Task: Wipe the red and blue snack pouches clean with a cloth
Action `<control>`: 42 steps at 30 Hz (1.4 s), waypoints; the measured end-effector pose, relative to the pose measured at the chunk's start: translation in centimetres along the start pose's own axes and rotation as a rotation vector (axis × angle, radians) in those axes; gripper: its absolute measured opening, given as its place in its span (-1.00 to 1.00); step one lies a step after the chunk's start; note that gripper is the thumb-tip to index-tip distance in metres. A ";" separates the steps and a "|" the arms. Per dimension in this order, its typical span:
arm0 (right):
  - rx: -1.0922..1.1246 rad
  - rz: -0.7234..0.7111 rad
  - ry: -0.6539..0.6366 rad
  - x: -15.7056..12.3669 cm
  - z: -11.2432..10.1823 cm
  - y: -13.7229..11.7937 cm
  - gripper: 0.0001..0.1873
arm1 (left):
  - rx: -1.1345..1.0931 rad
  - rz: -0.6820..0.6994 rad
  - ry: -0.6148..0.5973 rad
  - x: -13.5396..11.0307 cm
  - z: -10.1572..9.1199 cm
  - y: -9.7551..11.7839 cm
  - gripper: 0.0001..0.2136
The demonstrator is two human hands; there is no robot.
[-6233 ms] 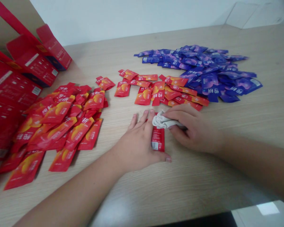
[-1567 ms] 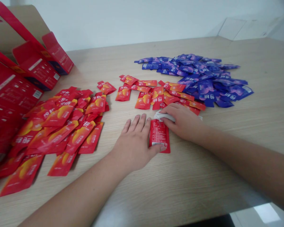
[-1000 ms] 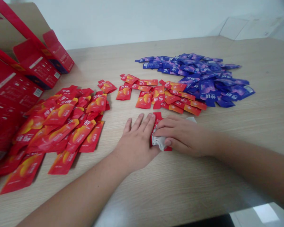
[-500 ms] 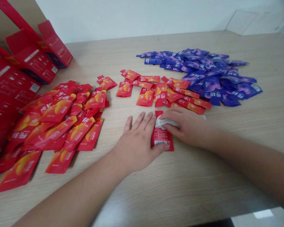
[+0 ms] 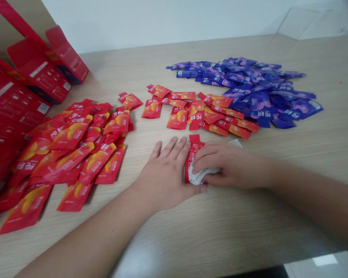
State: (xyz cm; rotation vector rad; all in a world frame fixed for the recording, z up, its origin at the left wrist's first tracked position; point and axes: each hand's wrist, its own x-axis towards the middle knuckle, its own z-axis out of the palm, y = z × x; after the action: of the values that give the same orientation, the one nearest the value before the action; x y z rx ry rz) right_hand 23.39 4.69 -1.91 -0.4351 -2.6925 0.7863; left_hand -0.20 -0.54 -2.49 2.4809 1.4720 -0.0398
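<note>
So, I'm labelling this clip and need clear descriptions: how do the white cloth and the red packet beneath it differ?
Colour: the cloth is white, while the packet is red with pale print.
Shape: the cloth is bunched up; the packet lies flatter.
Place: the cloth is gripped in the right hand, over the packet, while the packet lies on the table.
Shared: both are partly hidden by the right hand.

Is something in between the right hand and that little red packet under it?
Yes, a crumpled white cloth. The right hand grips it over the lower part of the red packet. Nothing visible separates the left hand from the packet's left edge.
</note>
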 end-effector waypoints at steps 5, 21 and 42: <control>-0.083 0.086 0.088 0.5 0.5 0.4 -0.81 | -0.021 -0.014 0.003 0.0 -0.1 0.0 0.10; -0.278 0.301 0.316 0.8 1.2 1.5 -0.74 | -0.024 -0.025 0.057 0.2 0.5 0.3 -0.05; -0.300 0.368 0.326 0.3 0.7 2.7 -0.71 | -0.152 0.020 0.124 0.6 0.2 -0.6 -0.01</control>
State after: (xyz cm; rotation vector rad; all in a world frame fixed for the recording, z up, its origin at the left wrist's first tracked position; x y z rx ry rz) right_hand 23.39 6.64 -3.96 -1.0538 -2.4515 0.3507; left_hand -0.39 0.21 -2.88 2.4121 1.4393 0.2250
